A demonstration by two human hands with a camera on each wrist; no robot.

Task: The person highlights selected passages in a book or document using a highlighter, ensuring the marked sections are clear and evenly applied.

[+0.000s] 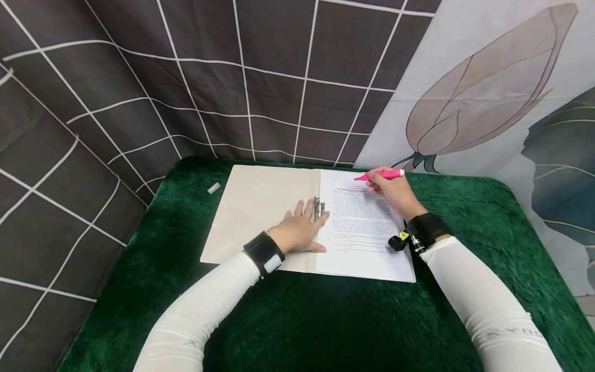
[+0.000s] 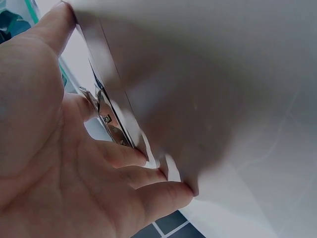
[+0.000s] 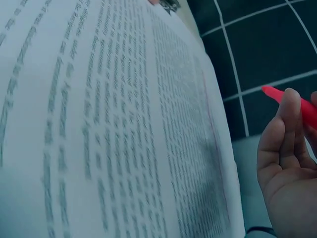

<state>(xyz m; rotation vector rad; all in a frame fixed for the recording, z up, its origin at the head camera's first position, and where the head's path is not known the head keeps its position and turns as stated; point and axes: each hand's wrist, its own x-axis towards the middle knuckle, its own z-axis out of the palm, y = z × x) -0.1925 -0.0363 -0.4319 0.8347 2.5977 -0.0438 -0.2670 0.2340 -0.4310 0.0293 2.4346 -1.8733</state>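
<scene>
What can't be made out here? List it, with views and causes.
Printed text: too small, head view; mostly blurred, right wrist view.
Pale object on the green cloth: too small to identify, head view.
Metal clip, partly: behind the left hand, left wrist view.

Grn cloth-covered tbl (image 1: 325, 320) w/ open folder (image 1: 260, 206), sm. whitish block (image 1: 214, 188)

Right-wrist view: pink marker (image 3: 309, 112) cropped; print (image 3: 131, 124) partly blurry
</scene>
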